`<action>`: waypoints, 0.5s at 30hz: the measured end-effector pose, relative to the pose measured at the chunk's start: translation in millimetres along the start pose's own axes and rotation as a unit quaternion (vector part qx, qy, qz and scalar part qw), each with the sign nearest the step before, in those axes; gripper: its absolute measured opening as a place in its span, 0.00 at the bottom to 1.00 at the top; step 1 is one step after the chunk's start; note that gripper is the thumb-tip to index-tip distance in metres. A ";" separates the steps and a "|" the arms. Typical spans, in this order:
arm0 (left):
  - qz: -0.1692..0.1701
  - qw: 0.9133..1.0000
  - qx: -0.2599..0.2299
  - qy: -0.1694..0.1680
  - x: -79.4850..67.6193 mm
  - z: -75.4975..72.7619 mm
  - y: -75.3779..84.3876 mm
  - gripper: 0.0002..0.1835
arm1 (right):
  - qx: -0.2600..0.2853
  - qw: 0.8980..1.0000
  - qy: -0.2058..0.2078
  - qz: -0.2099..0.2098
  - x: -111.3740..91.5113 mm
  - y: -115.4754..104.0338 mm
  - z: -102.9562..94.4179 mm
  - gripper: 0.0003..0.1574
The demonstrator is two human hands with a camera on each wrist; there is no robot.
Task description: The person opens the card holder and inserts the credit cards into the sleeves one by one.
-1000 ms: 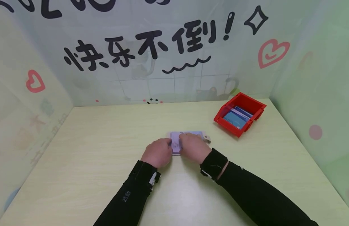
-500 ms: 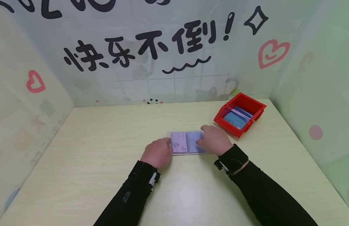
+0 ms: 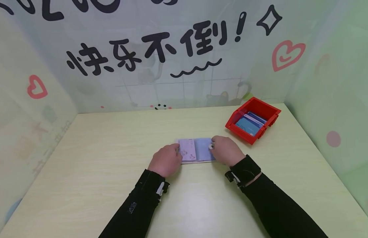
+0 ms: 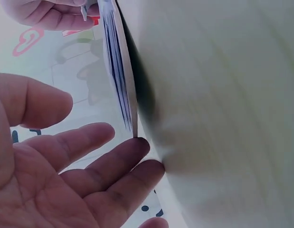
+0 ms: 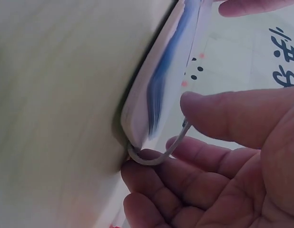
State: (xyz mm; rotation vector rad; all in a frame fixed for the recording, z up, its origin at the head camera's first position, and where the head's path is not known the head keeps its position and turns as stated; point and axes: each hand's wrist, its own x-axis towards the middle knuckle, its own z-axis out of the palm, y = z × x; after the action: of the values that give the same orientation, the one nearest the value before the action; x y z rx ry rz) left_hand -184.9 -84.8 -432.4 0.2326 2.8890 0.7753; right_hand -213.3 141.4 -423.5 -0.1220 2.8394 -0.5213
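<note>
So the card holder (image 3: 196,150) lies open flat on the bench (image 3: 112,185), just left of the red bin (image 3: 253,119) with cards inside. Left hand (image 3: 166,160) touches the holder's left edge with relaxed, spread fingers (image 4: 109,159). Right hand (image 3: 228,150) is at its right edge, fingers curled around the strap loop (image 5: 159,151). Looks light, floppy, with slick plastic sleeves, so I'd hold it by the stiffer outer edges.
</note>
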 end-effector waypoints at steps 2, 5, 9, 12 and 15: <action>0.000 1.000 -0.006 0.007 0.5 -0.4 0.5 0.25 | 0.001 1.000 0.001 -0.002 -0.3 0.5 -0.3 0.33; 0.001 1.000 -0.019 0.014 -0.1 -2.6 2.2 0.25 | 0.003 1.000 -0.001 -0.006 -0.7 1.2 -0.9 0.31; 0.003 0.999 -0.036 0.021 -0.8 -5.2 4.2 0.26 | 0.007 1.000 -0.004 -0.013 -0.9 1.2 -0.6 0.29; 0.006 0.998 -0.048 0.031 -0.8 -5.8 5.1 0.25 | 0.013 1.000 -0.007 -0.017 -1.3 0.7 0.0 0.28; 0.009 0.997 -0.059 0.042 -1.4 -6.3 6.5 0.25 | 0.019 1.000 -0.006 -0.018 -2.0 0.3 0.8 0.28</action>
State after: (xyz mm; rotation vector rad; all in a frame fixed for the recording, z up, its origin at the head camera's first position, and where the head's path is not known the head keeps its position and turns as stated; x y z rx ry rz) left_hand -183.9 -82.6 -423.5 0.2187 2.9097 0.9769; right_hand -211.2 141.6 -423.9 -0.1705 2.8181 -0.5790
